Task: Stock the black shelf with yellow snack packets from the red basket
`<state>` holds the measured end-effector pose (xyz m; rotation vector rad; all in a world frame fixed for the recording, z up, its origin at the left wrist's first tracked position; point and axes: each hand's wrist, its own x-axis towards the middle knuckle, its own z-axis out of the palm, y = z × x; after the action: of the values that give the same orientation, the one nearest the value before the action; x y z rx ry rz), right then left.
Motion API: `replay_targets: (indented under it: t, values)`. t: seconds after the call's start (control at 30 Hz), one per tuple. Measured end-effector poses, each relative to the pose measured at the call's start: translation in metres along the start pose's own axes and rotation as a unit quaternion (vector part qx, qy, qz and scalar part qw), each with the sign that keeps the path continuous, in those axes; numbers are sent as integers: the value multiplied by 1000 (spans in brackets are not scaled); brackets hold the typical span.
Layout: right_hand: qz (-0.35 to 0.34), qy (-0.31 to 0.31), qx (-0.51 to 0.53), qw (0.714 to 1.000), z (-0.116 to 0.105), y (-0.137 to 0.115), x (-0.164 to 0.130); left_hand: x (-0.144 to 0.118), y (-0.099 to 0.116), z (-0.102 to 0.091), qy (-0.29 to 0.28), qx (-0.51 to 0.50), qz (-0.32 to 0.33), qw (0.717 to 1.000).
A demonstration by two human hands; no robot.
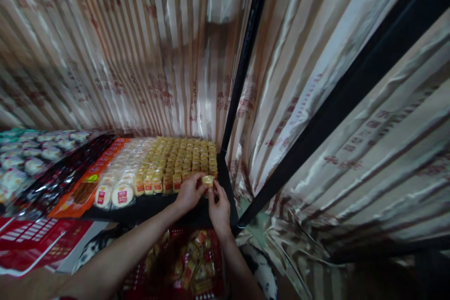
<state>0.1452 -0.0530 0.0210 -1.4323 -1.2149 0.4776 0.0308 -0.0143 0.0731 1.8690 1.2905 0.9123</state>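
Both my hands meet at the front right corner of a black shelf (165,204). My left hand (190,193) and my right hand (218,205) together pinch one small yellow wrapped snack (208,180) at the end of the front row. Rows of the same yellow snack packs (181,157) with red labels fill the shelf's right part. Below my forearms sits a red basket (190,267) with several more such packs.
Round white wrapped cakes (116,187) lie left of the yellow rows, then an orange packet (87,183), dark packets (59,183) and teal-wrapped round cakes (28,157). A black post (242,70) rises at the shelf corner. Striped shiny curtains (133,65) hang behind and right.
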Motion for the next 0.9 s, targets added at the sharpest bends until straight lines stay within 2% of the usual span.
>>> replay_targets:
  t: [0.17, 0.3, 0.37, 0.6, 0.9]
  values:
    - [-28, 48, -50, 997, -5, 23, 16, 19, 11, 23, 8, 35, 27, 999]
    - [-23, 98, -94, 990, -2, 39, 19, 14, 11, 35, 47, 75, 11, 996]
    - [-21, 110, -113, 987, 0, 42, 21, 7, 6, 39, 44, 99, -7, 994]
    - [-11, 90, -118, 989, 9, 47, 25, -5, -12, 41, -27, 148, -33, 988]
    - [0, 71, -124, 990, 20, 53, 29, -1, -20, 41, -32, 152, -18, 988]
